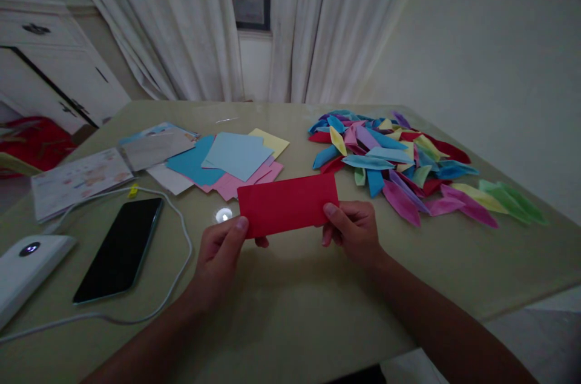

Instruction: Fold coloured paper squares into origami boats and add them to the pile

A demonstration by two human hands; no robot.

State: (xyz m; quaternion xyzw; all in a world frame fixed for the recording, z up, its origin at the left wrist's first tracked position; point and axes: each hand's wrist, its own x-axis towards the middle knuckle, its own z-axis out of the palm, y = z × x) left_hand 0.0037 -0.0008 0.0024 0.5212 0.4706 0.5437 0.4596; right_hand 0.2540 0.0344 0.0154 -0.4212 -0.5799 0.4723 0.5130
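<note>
A red sheet of paper [288, 205], a long rectangle that looks folded in half, is held up above the table. My left hand [222, 244] pinches its lower left corner, thumb on the front and fingers behind. At the right end, my right hand [354, 229] grips the lower corner the same way. Behind the paper to the left lie flat square sheets in light blue [240, 154], teal [195, 160], pink [267, 175] and yellow [272, 145]. Beyond my right hand is a heap of folded paper pieces [381, 151] in many colours.
On the left of the table [290, 317] lie a black-screened phone [120, 251], a white device [31, 269] with a looping white cable [181, 263], and printed packets [82, 181]. Curtains [181, 26] hang behind; a white cabinet [59, 57] stands at the far left.
</note>
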